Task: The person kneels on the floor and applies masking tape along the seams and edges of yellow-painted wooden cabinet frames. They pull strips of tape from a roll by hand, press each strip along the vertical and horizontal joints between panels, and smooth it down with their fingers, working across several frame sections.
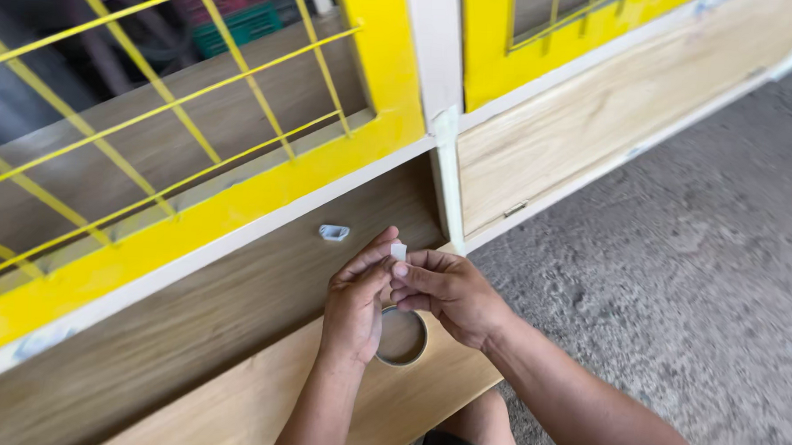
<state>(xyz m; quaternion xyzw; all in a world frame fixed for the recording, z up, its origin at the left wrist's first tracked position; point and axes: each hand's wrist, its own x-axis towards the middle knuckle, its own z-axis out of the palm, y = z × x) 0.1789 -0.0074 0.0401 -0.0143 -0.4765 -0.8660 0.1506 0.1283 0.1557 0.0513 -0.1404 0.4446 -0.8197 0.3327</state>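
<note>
Yellow frame (239, 204): at the far left we see a painted frame with a yellow wire grid (146, 91) set in it, above an open wooden compartment.
Plastic clip (333, 233): a small white fitting lies alone on the compartment's back panel, near our hands but apart from them.
Left hand (355, 304): our fingers are drawn narrow, thumb and forefinger pinching the lower side of a small white piece (398, 250).
Tape roll (402, 337): a ring of tape rests flat on the wooden board (258, 402), just beneath both hands and partly hidden by the left one.
Right hand (451, 293): its fingertips are also closed tight on the white piece, so both hands hold it together, raised above the roll.
Step in hand: we judge that we are working the small white piece loose or folding it; whether it is tape or a backing strip we cannot tell.
Next move: it calls for a fine fingertip grip, kept steady over the board.
Concrete floor (693, 250): rough grey ground fills the right side.
</note>
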